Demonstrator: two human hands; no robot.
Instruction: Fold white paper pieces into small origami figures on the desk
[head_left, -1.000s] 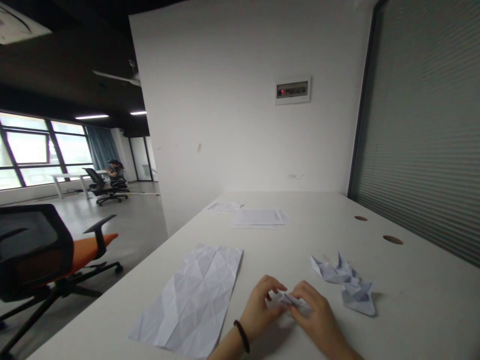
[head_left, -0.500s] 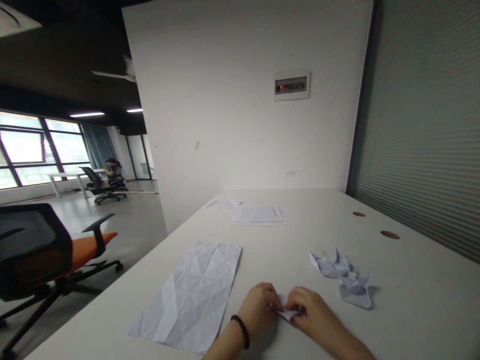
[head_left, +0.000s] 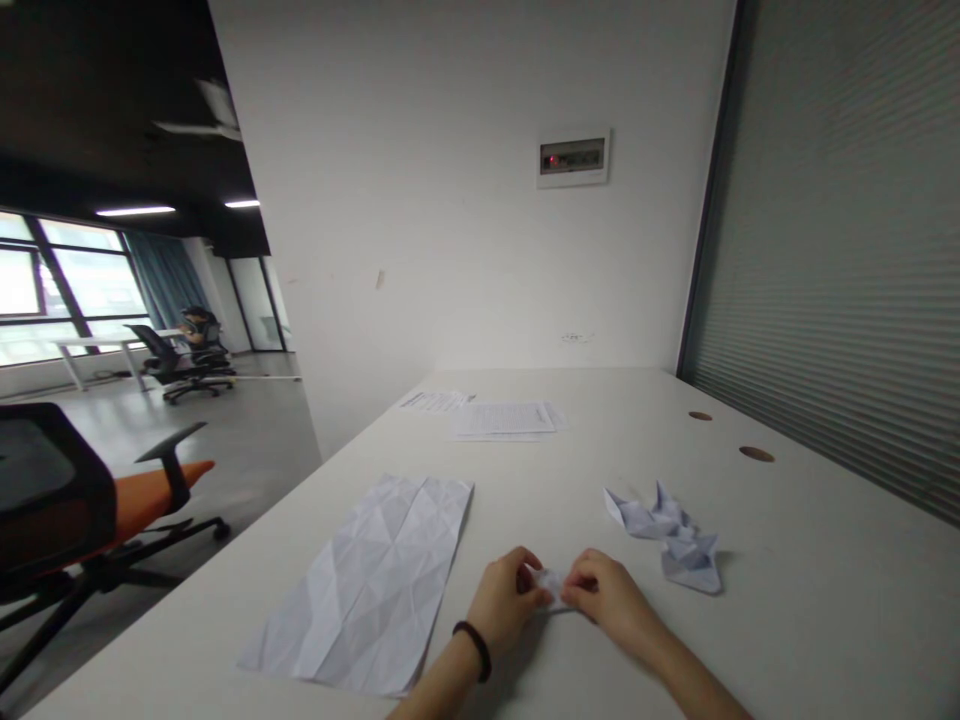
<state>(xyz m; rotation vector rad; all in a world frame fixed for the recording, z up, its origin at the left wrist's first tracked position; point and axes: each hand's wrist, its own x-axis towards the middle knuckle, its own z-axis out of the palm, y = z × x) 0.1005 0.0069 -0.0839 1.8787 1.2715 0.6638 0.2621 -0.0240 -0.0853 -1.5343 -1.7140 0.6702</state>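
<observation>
Between my two hands is a small folded piece of white paper (head_left: pixel 551 588), held just over the near part of the table. My left hand (head_left: pixel 506 603), with a dark band at the wrist, pinches its left edge. The right edge is pinched by the thumb and fingers of my right hand (head_left: pixel 604 595). To the right lie several folded paper shapes (head_left: pixel 686 555) with pointed corners, close together. On the left a creased sheet of paper (head_left: pixel 375 585) rests flat, marked with a grid of diagonal folds.
Printed sheets (head_left: pixel 504 419) lie toward the back of the white table (head_left: pixel 585 470). Two round holes (head_left: pixel 756 454) are near its right edge, beside a ribbed glass partition (head_left: pixel 817 260). An office chair (head_left: pixel 142 500) stands at the left; a person (head_left: pixel 199 330) sits far behind it.
Both hands have drawn slightly apart, and the folded paper between them shows more of its face, now more level. The whole view has shifted a little.
</observation>
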